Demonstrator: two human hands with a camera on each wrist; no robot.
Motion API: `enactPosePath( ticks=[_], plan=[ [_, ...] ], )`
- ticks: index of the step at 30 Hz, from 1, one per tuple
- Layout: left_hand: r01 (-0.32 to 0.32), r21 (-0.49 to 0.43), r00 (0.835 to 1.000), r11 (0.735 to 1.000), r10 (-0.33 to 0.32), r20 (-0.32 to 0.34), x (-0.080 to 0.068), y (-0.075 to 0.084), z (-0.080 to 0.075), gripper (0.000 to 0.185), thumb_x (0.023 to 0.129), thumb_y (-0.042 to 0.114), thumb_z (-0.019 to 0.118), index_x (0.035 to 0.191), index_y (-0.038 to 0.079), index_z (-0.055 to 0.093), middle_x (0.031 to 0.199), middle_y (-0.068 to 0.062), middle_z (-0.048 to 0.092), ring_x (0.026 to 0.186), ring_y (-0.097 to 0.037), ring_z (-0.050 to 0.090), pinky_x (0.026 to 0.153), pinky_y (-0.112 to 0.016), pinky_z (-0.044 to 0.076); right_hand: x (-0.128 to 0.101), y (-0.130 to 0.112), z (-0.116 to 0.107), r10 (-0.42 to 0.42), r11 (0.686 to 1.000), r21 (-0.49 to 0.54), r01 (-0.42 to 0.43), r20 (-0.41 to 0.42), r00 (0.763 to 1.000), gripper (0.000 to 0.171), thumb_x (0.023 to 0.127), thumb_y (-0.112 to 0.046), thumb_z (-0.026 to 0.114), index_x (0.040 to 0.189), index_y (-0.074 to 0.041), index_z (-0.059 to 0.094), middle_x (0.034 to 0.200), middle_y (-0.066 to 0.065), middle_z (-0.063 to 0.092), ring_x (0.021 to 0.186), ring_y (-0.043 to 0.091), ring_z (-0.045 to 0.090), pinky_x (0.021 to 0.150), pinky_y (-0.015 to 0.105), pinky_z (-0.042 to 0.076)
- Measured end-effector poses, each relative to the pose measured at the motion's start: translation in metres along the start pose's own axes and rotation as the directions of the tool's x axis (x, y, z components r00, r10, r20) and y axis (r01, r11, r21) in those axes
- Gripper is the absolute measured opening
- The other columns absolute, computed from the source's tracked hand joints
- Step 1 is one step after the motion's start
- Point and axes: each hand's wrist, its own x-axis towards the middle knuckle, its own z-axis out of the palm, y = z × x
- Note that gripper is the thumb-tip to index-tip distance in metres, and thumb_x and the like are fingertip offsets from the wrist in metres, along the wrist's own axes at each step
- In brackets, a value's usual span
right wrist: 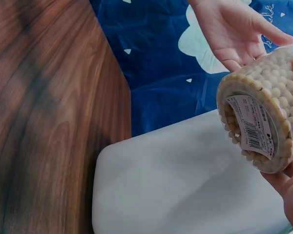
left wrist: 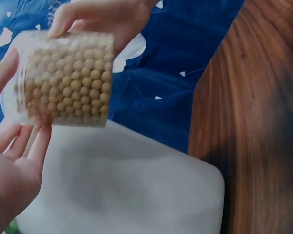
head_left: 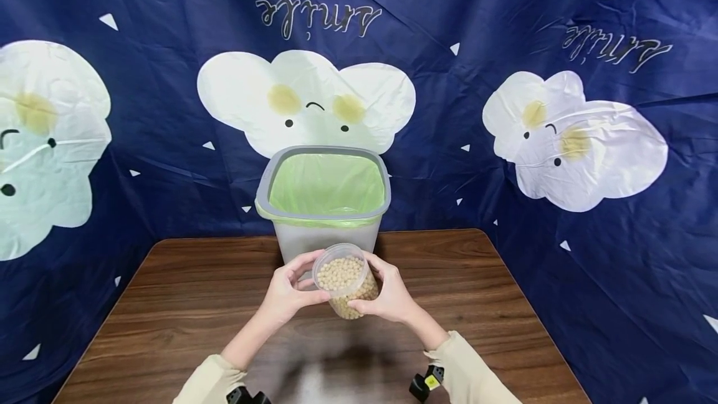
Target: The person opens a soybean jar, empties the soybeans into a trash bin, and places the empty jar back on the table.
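Observation:
A clear plastic jar (head_left: 354, 292) filled with small round beige balls is held up in front of the bin, its open mouth tilted toward the head camera. My left hand (head_left: 286, 292) grips it near the rim, thumb in front and fingers behind. On the opposite side my right hand (head_left: 392, 292) holds the jar's body, with the thumb low on the wall. Seen from the left wrist, the jar (left wrist: 68, 78) lies sideways between both hands. A printed label with a barcode (right wrist: 251, 126) shows on its base in the right wrist view.
Just behind the jar stands a light grey bin (head_left: 331, 239) with a grey rim and a green liner bag (head_left: 328, 182). It is on a brown wood-grain table (head_left: 191, 304). Blue fabric (head_left: 437, 17) with white cloud prints hangs at the back and sides.

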Motion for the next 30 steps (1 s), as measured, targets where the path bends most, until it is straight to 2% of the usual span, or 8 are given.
enactPosePath(
  ticks=[2, 6, 11, 14, 18, 21, 26, 30],
  plan=[
    [0.015, 0.012, 1.000, 1.000, -0.015, 0.002, -0.001, 0.000, 0.001, 0.063, 0.067, -0.009, 0.073, 0.122, -0.017, 0.043, 0.117, 0.000, 0.058, 0.105, -0.007, 0.055, 0.081, -0.025, 0.050, 0.000, 0.000, -0.001, 0.000, 1.000, 0.011, 0.000, -0.001, 1.000, 0.073, 0.063, -0.009, 0.078, 0.128, 0.002, 0.045, 0.117, 0.017, 0.057, 0.103, 0.016, 0.056, 0.087, 0.029, 0.047],
    [0.011, 0.001, 0.996, 1.000, -0.011, 0.085, -0.002, 0.003, -0.005, 0.067, 0.068, -0.008, 0.073, 0.125, -0.017, 0.039, 0.119, -0.002, 0.056, 0.105, -0.008, 0.054, 0.077, -0.027, 0.052, -0.001, 0.000, -0.004, -0.006, 0.997, 0.078, 0.001, 0.056, 0.998, 0.072, 0.064, -0.008, 0.077, 0.127, 0.006, 0.044, 0.114, 0.023, 0.056, 0.101, 0.014, 0.056, 0.085, 0.029, 0.048],
    [-0.032, 0.018, 0.976, 0.999, 0.027, 0.214, 0.001, 0.004, -0.012, 0.076, 0.067, -0.005, 0.075, 0.129, -0.017, 0.032, 0.124, -0.005, 0.052, 0.107, -0.010, 0.053, 0.079, -0.028, 0.051, -0.001, -0.008, -0.006, -0.016, 0.992, 0.128, -0.006, 0.176, 0.984, 0.071, 0.068, -0.013, 0.075, 0.127, 0.010, 0.042, 0.114, 0.027, 0.055, 0.103, 0.012, 0.055, 0.085, 0.031, 0.048],
    [-0.055, 0.029, 0.969, 0.998, 0.046, 0.245, 0.002, 0.004, -0.011, 0.076, 0.065, -0.005, 0.076, 0.127, -0.017, 0.035, 0.123, -0.014, 0.052, 0.108, -0.010, 0.052, 0.081, -0.028, 0.050, 0.001, -0.018, -0.006, -0.044, 0.993, 0.117, 0.022, 0.191, 0.981, 0.070, 0.069, -0.014, 0.074, 0.125, 0.013, 0.041, 0.112, 0.028, 0.055, 0.103, 0.013, 0.054, 0.085, 0.032, 0.048],
    [-0.064, 0.039, 0.978, 0.997, 0.055, 0.199, 0.001, 0.003, -0.009, 0.071, 0.063, -0.009, 0.075, 0.124, -0.016, 0.039, 0.117, -0.027, 0.052, 0.105, -0.010, 0.054, 0.079, -0.026, 0.051, 0.003, -0.029, -0.003, -0.049, 0.994, 0.102, 0.034, 0.148, 0.988, 0.068, 0.065, -0.005, 0.073, 0.122, 0.016, 0.041, 0.109, 0.031, 0.054, 0.101, 0.015, 0.055, 0.084, 0.030, 0.048],
    [-0.048, 0.062, 0.990, 0.997, 0.039, 0.137, 0.000, 0.003, -0.006, 0.071, 0.062, -0.010, 0.076, 0.124, -0.015, 0.041, 0.113, -0.031, 0.051, 0.102, -0.009, 0.055, 0.078, -0.025, 0.051, 0.004, -0.030, 0.000, -0.050, 0.996, 0.082, 0.042, 0.105, 0.993, 0.069, 0.061, 0.001, 0.073, 0.121, 0.017, 0.042, 0.109, 0.031, 0.054, 0.100, 0.018, 0.056, 0.086, 0.029, 0.047],
    [-0.027, 0.151, 0.999, 0.988, 0.022, 0.036, 0.001, 0.003, -0.001, 0.071, 0.060, -0.009, 0.077, 0.123, -0.010, 0.045, 0.112, -0.030, 0.053, 0.102, -0.007, 0.055, 0.079, -0.022, 0.050, 0.004, -0.029, 0.003, -0.069, 0.997, 0.035, 0.068, 0.022, 0.997, 0.073, 0.058, 0.003, 0.076, 0.121, 0.016, 0.043, 0.111, 0.029, 0.054, 0.099, 0.029, 0.057, 0.086, 0.028, 0.047],
    [-0.009, 0.195, 1.000, 0.981, 0.013, -0.022, 0.002, 0.003, 0.001, 0.070, 0.060, -0.009, 0.077, 0.123, -0.008, 0.047, 0.115, -0.027, 0.053, 0.103, -0.006, 0.054, 0.080, -0.021, 0.049, 0.004, -0.028, 0.004, -0.085, 0.996, -0.028, 0.085, -0.029, 0.996, 0.075, 0.056, 0.001, 0.078, 0.121, 0.016, 0.043, 0.110, 0.029, 0.055, 0.098, 0.031, 0.058, 0.085, 0.029, 0.048]
  ],
)
